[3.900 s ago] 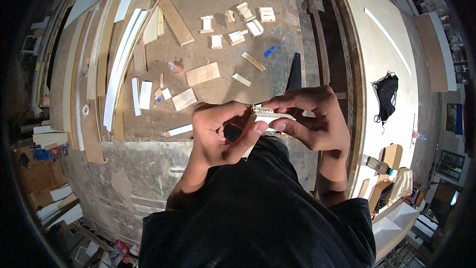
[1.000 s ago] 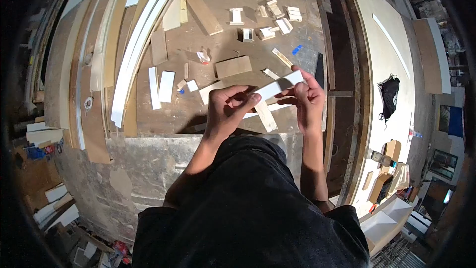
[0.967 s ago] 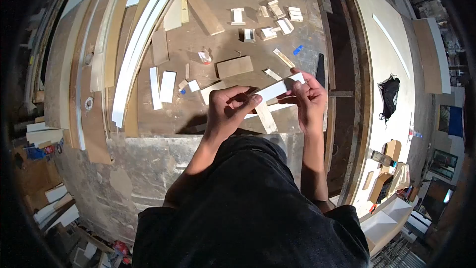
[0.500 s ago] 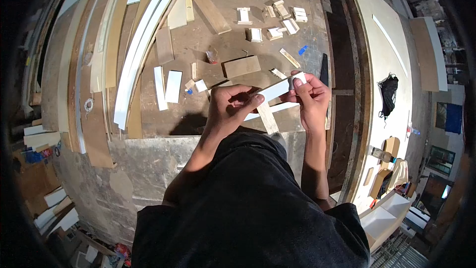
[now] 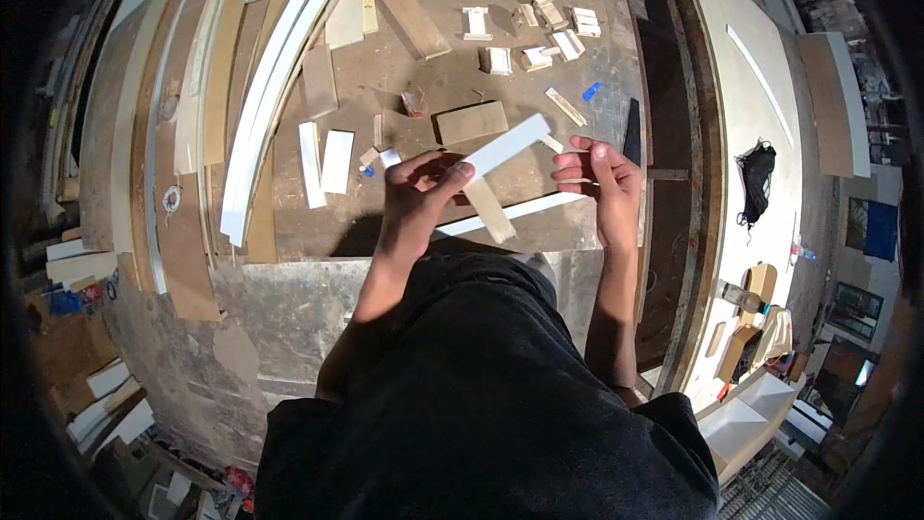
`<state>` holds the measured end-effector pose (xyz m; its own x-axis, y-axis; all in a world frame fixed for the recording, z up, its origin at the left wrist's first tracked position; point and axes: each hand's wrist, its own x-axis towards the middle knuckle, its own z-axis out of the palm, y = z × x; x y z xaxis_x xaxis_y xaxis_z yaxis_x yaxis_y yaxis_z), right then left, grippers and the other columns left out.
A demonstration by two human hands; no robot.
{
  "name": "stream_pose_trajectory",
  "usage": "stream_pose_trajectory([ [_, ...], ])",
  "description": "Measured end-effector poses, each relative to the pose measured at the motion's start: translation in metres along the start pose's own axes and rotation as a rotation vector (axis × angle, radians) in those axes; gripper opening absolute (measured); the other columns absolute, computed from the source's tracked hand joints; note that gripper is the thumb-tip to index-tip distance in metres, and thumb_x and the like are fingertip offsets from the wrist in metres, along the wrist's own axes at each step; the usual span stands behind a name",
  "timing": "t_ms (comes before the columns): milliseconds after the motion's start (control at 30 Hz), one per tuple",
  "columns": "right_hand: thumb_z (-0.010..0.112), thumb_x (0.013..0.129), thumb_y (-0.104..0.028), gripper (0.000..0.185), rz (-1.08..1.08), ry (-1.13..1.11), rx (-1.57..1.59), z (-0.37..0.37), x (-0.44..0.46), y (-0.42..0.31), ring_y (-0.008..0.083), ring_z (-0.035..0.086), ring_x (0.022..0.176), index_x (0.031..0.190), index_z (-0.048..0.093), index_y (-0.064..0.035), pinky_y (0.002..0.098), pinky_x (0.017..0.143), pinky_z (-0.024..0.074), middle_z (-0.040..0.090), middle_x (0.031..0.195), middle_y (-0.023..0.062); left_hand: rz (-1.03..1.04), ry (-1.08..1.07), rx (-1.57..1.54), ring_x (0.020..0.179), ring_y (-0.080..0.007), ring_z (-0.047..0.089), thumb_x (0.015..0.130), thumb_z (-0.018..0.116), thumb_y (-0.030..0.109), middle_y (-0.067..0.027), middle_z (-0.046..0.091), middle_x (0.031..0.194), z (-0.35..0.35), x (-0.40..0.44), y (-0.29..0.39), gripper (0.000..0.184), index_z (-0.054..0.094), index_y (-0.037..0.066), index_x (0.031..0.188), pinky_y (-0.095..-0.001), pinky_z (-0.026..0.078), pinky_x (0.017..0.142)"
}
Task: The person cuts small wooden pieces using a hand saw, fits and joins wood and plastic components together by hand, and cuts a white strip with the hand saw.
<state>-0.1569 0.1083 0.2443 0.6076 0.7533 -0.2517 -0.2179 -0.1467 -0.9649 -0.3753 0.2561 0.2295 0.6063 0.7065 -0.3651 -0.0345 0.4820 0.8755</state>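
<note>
At far left, long brown and pale wooden boards (image 5: 197,260) lie side by side; a small coil of white cord (image 5: 171,198) rests on them; to their right, two long, narrow white strips (image 5: 274,106) run diagonally over the brown worktable (image 5: 289,231). Next come two short white rectangular pieces (image 5: 338,162), set side by side; a small transparent and red container (image 5: 413,103) is farther back. The left hand (image 5: 416,197) pinches a white-faced, straight rectangular strip (image 5: 510,146) between thumb and fingers, near its lower left end; the strip is above the table's front part, slanting up to the right; a bare, pale wooden strip (image 5: 492,212) extends from beneath it towards the body; whether the two are joined cannot be told. Behind them lies a flat, brown rectangular wood block (image 5: 470,122); a long white strip (image 5: 520,214) lies along the table's near part; small pale wooden assemblies (image 5: 497,61) form a group farther back. The right hand (image 5: 602,178) is released and holds nothing, its fingers loosely bent, near the white-faced strip's upper end but apart from it; a dark, tapering blade (image 5: 631,130) lies just beyond; at far right, black netted fabric (image 5: 756,183) rests on a pale board (image 5: 722,116).
</note>
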Motion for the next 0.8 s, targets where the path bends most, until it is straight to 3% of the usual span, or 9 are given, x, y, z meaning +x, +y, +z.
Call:
stream_pose_trajectory([
  [67,0.052,0.11,-0.03,0.04,-0.012,0.1,-0.06,-0.012,0.005,0.008,0.0192,0.073,0.081,0.121,0.066,0.0054,0.0315,0.073,0.0598,0.075,0.098,0.0144,0.008,0.092,0.035,0.08,-0.0133,0.071,0.091,0.079,0.018,-0.0068,0.074,0.092,-0.012,-0.001,-0.003,0.026,0.073,-0.003,0.106,-0.0274,0.06,0.069],
  [167,0.053,0.109,-0.033,0.042,-0.013,0.181,-0.109,-0.036,0.014,0.025,0.0166,0.071,0.078,0.119,0.068,0.0048,0.0297,0.069,0.057,0.075,0.095,0.0125,0.028,0.212,-0.069,0.081,-0.0169,0.072,0.091,0.078,0.017,-0.0089,0.074,0.096,-0.034,0.004,-0.017,0.023,0.073,-0.001,0.106,-0.0313,0.063,0.069],
  [367,0.059,0.107,-0.036,0.041,0.06,0.325,-0.189,-0.079,0.035,0.091,0.0136,0.07,0.075,0.108,0.07,0.0039,0.0281,0.066,0.0538,0.075,0.09,0.0089,0.104,0.31,-0.191,0.08,-0.0127,0.071,0.095,0.073,0.009,-0.0069,0.075,0.093,-0.067,0.001,-0.019,0.012,0.074,0.001,0.103,-0.027,0.059,0.063],
  [500,0.063,0.104,-0.016,0.018,-0.286,0.435,-0.173,-0.035,0.029,0.132,0.0124,0.064,0.074,0.098,0.068,0.0006,0.0278,0.07,0.0529,0.07,0.082,0.0056,0.132,0.391,-0.296,0.079,-0.0125,0.07,0.095,0.071,0.008,-0.0069,0.074,0.096,-0.079,-0.002,-0.016,0.013,0.072,0.0,0.105,-0.0283,0.057,0.066],
  [567,0.061,0.103,-0.01,0.015,-0.376,0.43,-0.429,-0.001,0.0,0.139,0.0127,0.063,0.074,0.095,0.067,0.0004,0.0292,0.07,0.053,0.067,0.079,0.0046,0.149,0.448,-0.367,0.075,-0.011,0.067,0.095,0.071,0.007,-0.0062,0.073,0.098,-0.092,-0.001,-0.026,0.016,0.069,0.0,0.109,-0.0277,0.055,0.066],
  [600,0.063,0.1,-0.005,0.009,-0.573,0.354,-0.369,0.017,-0.012,0.148,0.0138,0.064,0.072,0.094,0.068,0.0008,0.0301,0.069,0.053,0.068,0.079,0.0069,0.153,0.451,-0.368,0.075,-0.011,0.067,0.095,0.071,0.007,-0.0062,0.073,0.098,-0.093,-0.002,-0.026,0.016,0.069,0.0,0.109,-0.0277,0.055,0.066],
  [633,0.068,0.095,-0.003,0.005,-0.517,0.252,-0.568,0.02,-0.032,0.155,0.0144,0.065,0.07,0.096,0.068,0.0017,0.0305,0.067,0.0535,0.069,0.08,0.0098,0.14,0.468,-0.379,0.073,-0.0108,0.066,0.095,0.071,0.008,-0.0058,0.072,0.097,-0.093,-0.004,-0.025,0.018,0.069,0.0,0.11,-0.0275,0.055,0.065],
  [767,0.071,0.092,-0.002,0.007,-0.554,0.092,-0.648,0.005,-0.043,0.146,0.016,0.066,0.069,0.099,0.069,-0.0005,0.0298,0.067,0.0541,0.069,0.081,0.0123,0.124,0.509,-0.409,0.074,-0.0117,0.067,0.095,0.071,0.011,-0.0057,0.071,0.097,-0.092,-0.005,-0.023,0.02,0.067,0.0,0.111,-0.029,0.057,0.068],
  [800,0.072,0.092,-0.003,0.008,-0.44,0.069,-0.6,-0.005,-0.042,0.163,0.0167,0.066,0.069,0.1,0.07,-0.0017,0.0303,0.066,0.0544,0.069,0.081,0.0117,0.129,0.514,-0.413,0.074,-0.0117,0.067,0.095,0.071,0.011,-0.0057,0.071,0.097,-0.089,-0.005,-0.021,0.02,0.067,0.0,0.111,-0.029,0.057,0.068],
])
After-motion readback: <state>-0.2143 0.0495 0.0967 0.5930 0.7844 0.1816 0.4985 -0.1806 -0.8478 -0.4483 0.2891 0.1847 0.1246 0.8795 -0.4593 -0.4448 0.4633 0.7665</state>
